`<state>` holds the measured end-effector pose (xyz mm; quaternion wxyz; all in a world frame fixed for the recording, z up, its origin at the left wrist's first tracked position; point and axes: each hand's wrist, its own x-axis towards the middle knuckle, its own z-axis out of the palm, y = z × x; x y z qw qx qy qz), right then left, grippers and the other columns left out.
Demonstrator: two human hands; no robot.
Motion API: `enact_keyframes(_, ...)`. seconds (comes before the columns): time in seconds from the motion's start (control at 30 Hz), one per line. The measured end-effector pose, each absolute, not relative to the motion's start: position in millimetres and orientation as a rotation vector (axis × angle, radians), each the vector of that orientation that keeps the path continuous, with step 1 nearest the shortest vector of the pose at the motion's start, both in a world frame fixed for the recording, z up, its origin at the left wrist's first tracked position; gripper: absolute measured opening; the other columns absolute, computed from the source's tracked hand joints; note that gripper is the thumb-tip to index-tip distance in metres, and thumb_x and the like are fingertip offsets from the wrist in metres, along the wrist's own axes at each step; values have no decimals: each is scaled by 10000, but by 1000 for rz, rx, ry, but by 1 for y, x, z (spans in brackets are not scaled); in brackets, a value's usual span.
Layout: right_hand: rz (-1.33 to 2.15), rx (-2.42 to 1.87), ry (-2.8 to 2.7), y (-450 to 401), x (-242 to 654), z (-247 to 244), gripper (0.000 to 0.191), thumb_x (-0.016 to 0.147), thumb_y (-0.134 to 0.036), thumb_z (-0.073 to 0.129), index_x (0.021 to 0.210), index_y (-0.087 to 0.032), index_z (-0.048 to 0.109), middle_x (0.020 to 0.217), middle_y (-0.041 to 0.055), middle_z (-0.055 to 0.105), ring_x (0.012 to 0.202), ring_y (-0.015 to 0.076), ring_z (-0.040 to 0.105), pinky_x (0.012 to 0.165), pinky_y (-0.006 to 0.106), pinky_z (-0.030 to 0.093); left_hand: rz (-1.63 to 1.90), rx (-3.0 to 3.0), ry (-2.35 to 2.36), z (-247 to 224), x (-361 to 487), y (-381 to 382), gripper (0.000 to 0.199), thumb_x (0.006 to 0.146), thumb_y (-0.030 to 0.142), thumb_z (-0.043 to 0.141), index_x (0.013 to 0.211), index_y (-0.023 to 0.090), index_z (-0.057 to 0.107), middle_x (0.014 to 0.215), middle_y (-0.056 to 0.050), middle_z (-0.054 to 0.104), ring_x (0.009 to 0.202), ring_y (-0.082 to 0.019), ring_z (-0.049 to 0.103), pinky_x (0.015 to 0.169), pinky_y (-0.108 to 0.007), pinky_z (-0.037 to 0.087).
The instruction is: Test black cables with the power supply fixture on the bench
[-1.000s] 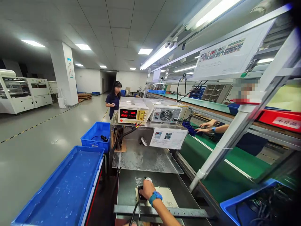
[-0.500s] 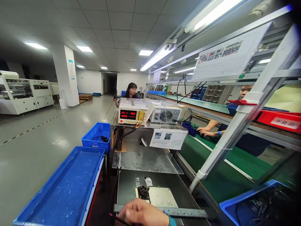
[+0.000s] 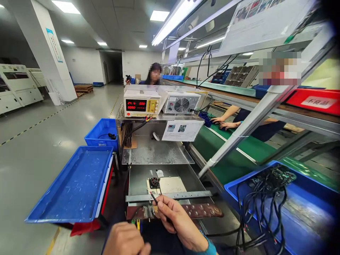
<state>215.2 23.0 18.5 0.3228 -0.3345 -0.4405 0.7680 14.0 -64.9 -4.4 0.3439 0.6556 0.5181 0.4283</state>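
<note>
The small black fan (image 3: 154, 182) is square, with a round central rotor. It lies flat on the left rear corner of the pale plate (image 3: 170, 185), behind the perforated metal bar (image 3: 180, 195). Its thin red and black lead wires (image 3: 153, 197) run from the fan toward the near edge, crossing the bar. Their free end is pinched between the fingertips of the right hand (image 3: 177, 222).

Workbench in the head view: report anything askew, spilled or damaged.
Nothing is spilled or visibly broken. The oddest thing is the black cables in the blue bin, tangled, with loops hanging over its front rim. The right hand pinches thin fan wires.
</note>
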Motion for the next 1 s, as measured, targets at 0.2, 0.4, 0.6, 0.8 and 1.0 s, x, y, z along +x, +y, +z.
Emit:
enact_keyframes(0.2,2025,-885,-1225,6,206,14,469,815,-593,715,977,-200,518,546,-110,447,406,19,183,352,165,141,1299,1625,1588,5,20,-49,237,952,390,531,882,222,683,766,-23,713,689,-132,653,635,-223,489)
enact_keyframes(0.4,2010,-947,-1294,-7,201,4,507,808,-650,683,978,-205,510,539,-106,460,396,26,223,347,167,163,1357,1327,1513,-4,34,-39,252,916,434,588,944,194,660,838,-24,720,759,-136,670,706,-225,525)
enact_keyframes(0.6,1962,-995,-1392,-17,204,-9,496,836,-661,639,955,-190,540,536,-96,425,420,39,265,399,191,194,1250,1423,1489,-16,30,-46,254,940,421,549,891,192,648,819,-14,669,738,-127,614,689,-228,483)
enact_keyframes(0.8,1865,-1109,-1604,-29,207,-28,475,920,-615,543,917,-145,604,595,-69,386,533,71,314,501,227,252,1030,1330,1430,-48,16,-66,261,915,429,580,961,176,626,872,-24,647,755,-128,572,703,-247,462)
enact_keyframes(1.0,1863,-1159,-1748,-43,198,-53,459,947,-578,500,848,-145,617,618,-43,436,573,96,369,543,249,280,909,1123,1317,-81,4,-87,371,875,511,632,978,154,630,841,-16,620,766,-130,564,715,-266,460)
